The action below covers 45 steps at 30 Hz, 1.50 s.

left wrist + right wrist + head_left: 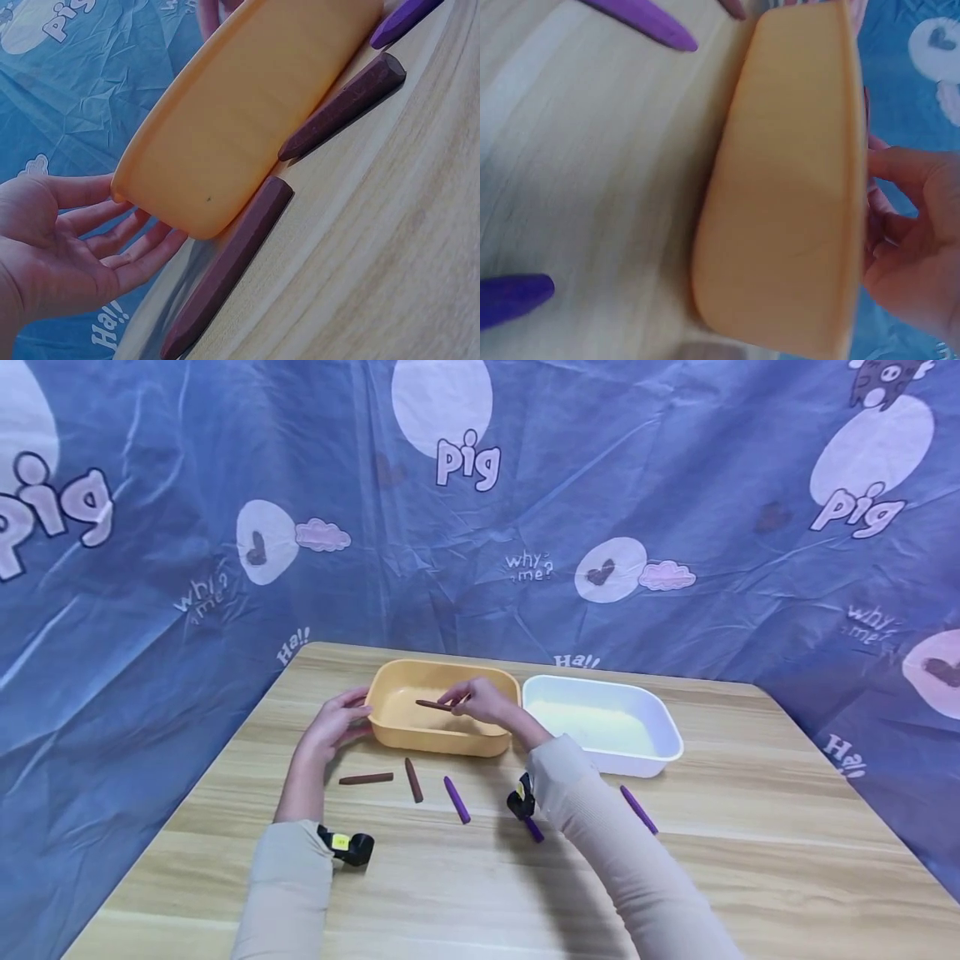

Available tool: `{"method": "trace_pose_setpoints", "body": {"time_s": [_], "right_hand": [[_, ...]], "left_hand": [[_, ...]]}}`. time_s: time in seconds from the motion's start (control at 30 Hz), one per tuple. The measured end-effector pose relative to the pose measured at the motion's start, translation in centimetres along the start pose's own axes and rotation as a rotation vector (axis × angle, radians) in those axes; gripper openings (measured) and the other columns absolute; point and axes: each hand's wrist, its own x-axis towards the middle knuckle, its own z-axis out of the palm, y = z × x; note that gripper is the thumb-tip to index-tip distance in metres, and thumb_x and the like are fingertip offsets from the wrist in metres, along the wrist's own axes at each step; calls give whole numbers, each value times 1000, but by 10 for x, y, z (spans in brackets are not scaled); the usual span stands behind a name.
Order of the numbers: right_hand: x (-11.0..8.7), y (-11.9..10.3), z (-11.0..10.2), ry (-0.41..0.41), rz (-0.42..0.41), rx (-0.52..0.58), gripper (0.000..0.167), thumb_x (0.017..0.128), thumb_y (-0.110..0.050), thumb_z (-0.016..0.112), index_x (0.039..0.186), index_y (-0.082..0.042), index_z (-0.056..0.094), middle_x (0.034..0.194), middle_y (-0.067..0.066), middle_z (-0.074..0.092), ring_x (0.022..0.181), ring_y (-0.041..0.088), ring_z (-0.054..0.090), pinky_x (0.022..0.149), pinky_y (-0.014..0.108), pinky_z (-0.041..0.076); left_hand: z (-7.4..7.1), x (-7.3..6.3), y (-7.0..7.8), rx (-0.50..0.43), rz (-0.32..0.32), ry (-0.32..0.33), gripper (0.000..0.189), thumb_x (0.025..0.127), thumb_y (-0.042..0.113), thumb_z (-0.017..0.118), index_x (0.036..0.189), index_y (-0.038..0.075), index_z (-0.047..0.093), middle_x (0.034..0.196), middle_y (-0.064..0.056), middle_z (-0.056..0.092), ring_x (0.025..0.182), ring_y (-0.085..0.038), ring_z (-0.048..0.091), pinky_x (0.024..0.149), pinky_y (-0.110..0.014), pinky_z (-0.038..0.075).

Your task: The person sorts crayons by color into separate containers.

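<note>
My right hand (480, 700) pinches a brown crayon (432, 704) over the inside of the orange-yellow plastic bin (442, 743). In the right wrist view, the bin's near wall (787, 180) hides most of that crayon and some of the fingertips. At the bin's left end, my left hand (339, 720) touches the rim and side wall with extended fingers (154, 255). Two more brown crayons lie on the table just in front of the bin, one sideways (366, 779) and one pointing away (413, 780). Beside them is a purple crayon (457, 800).
A white bin (637, 763) stands against the right end of the orange-yellow one. Another purple crayon (534, 831) lies partly hidden under my right wrist's camera, and one more (638, 810) is farther right. Behind the wooden table (420, 893) hangs a blue printed cloth (525, 510).
</note>
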Motion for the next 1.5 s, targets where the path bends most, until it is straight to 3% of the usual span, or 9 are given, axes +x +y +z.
{"method": "trace_pose_setpoints", "body": {"time_s": [0.2, 0.33, 0.47, 0.57, 0.77, 0.9, 0.93, 1.07, 1.5], "right_hand": [[10, 14, 6, -34, 41, 34, 27, 77, 11, 62, 103, 6, 66, 93, 17, 66, 85, 25, 60, 69, 21, 45], [14, 21, 9, -50, 74, -8, 28, 76, 7, 63, 103, -1, 69, 91, 13, 67, 82, 22, 59, 70, 25, 46], [40, 64, 19, -93, 87, -15, 28, 73, -1, 69, 97, -14, 73, 84, 2, 67, 73, 14, 56, 64, 25, 44], [61, 96, 27, -113, 101, 5, 25, 71, -2, 73, 92, -15, 74, 80, 0, 67, 70, 13, 56, 62, 25, 44], [56, 85, 30, -91, 159, -38, 28, 73, 3, 69, 97, -12, 73, 85, 4, 68, 73, 17, 58, 63, 29, 46], [71, 119, 39, -63, 66, -22, 28, 72, 2, 68, 92, -16, 75, 80, 2, 67, 66, 14, 55, 56, 24, 43], [83, 139, 43, -58, 54, -15, 28, 71, 3, 68, 91, -16, 75, 78, 2, 66, 65, 14, 54, 55, 24, 42], [93, 159, 50, -29, 38, -33, 29, 72, 3, 67, 92, -16, 74, 81, 4, 66, 68, 15, 56, 56, 24, 43], [89, 148, 43, -32, 13, -58, 25, 74, -3, 66, 95, -16, 71, 84, 0, 66, 76, 14, 59, 65, 25, 46]], "left_hand": [[-1, 5, 0, -8, -8, -1, 53, 94, -3, 41, 143, -4, 21, 144, -24, 25, 124, -39, 34, 95, -43, 38], [-2, 7, 1, -17, -15, 1, 52, 94, -4, 40, 143, -4, 21, 144, -24, 25, 125, -40, 33, 95, -43, 39], [-4, 8, 2, -29, -18, 2, 52, 94, -4, 40, 143, -4, 21, 144, -24, 25, 125, -40, 32, 95, -43, 38], [-5, 8, 3, -32, -17, 1, 52, 94, -4, 40, 143, -4, 21, 144, -24, 25, 125, -40, 32, 96, -44, 37], [-5, 7, 1, -33, -14, 7, 51, 94, -4, 41, 142, -4, 22, 144, -24, 26, 125, -40, 32, 96, -44, 37], [-5, 7, 0, -41, -15, 4, 52, 94, -4, 41, 142, -4, 22, 143, -24, 26, 125, -39, 33, 97, -44, 36], [-5, 7, 0, -40, -14, 2, 52, 94, -4, 41, 142, -4, 22, 143, -24, 26, 125, -39, 33, 97, -44, 36], [-4, 8, -1, -36, -8, 1, 51, 95, -4, 41, 142, -4, 22, 143, -23, 27, 125, -39, 34, 96, -44, 37], [-5, 11, -4, 6, 4, 21, 52, 93, -1, 44, 141, -5, 25, 142, -24, 29, 123, -38, 36, 91, -40, 43]]}}
